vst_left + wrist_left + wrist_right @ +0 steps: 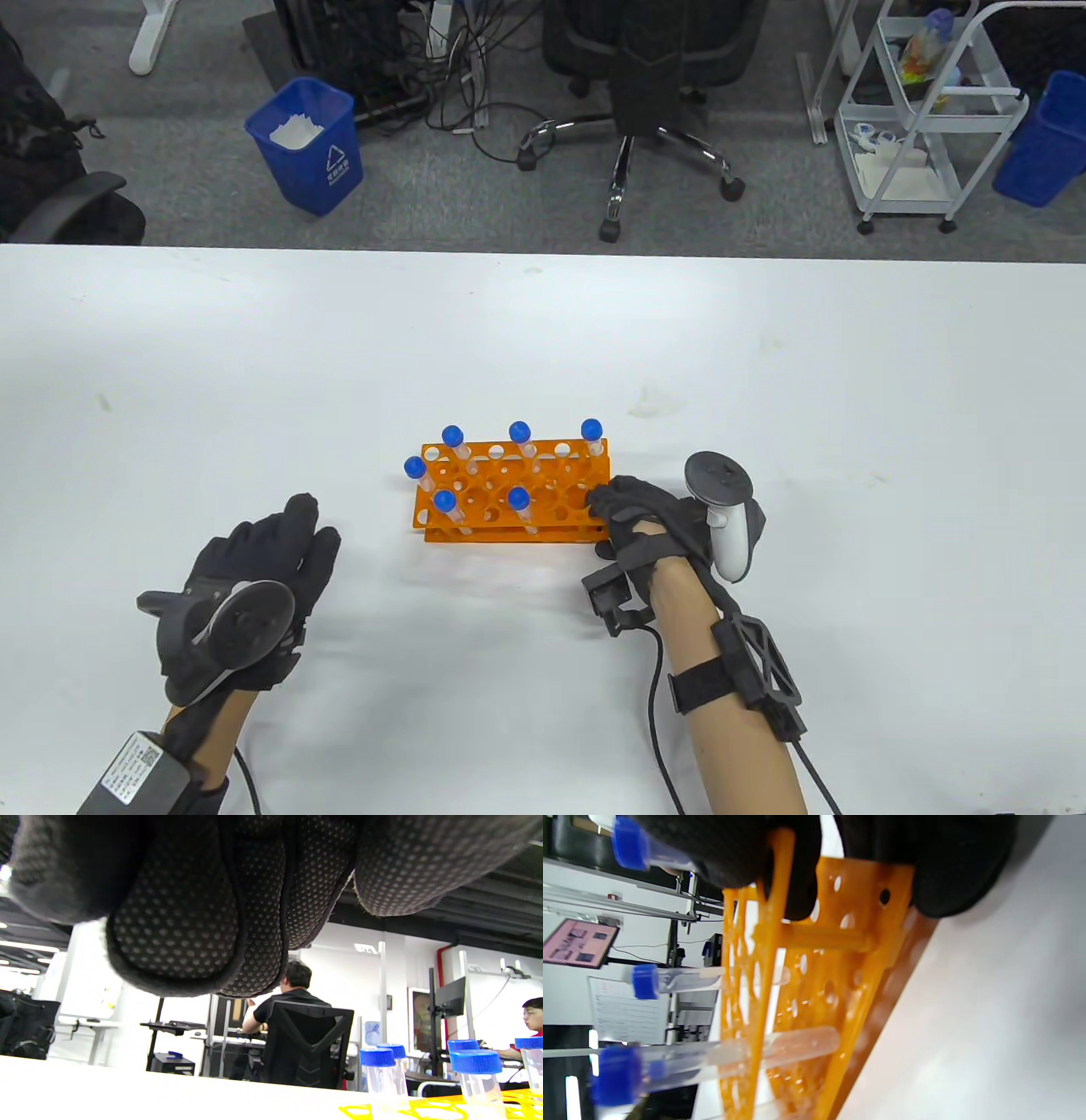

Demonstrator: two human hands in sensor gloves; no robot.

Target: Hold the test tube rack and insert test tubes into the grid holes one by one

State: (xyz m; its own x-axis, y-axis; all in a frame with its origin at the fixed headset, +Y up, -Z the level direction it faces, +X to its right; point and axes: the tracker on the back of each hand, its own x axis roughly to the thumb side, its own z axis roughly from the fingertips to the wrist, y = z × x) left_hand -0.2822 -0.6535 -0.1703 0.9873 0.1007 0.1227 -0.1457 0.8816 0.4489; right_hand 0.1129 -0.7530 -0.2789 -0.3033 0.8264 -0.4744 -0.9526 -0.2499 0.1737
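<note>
An orange test tube rack (509, 492) stands on the white table (543, 340) with several clear tubes with blue caps (518, 501) upright in its holes. My right hand (632, 518) grips the rack's right end; in the right wrist view its fingers (780, 861) wrap the orange end plate (840, 942), and capped tubes (649, 982) pass through the grid. My left hand (271, 552) rests flat on the table to the left of the rack, holding nothing. In the left wrist view its fingers (178, 929) hang above the table, and capped tubes (475, 1069) stand at the right.
The table's far edge runs across the upper third of the table view. Beyond it on the floor are a blue bin (305, 144), an office chair (645, 93) and a white cart (925, 110).
</note>
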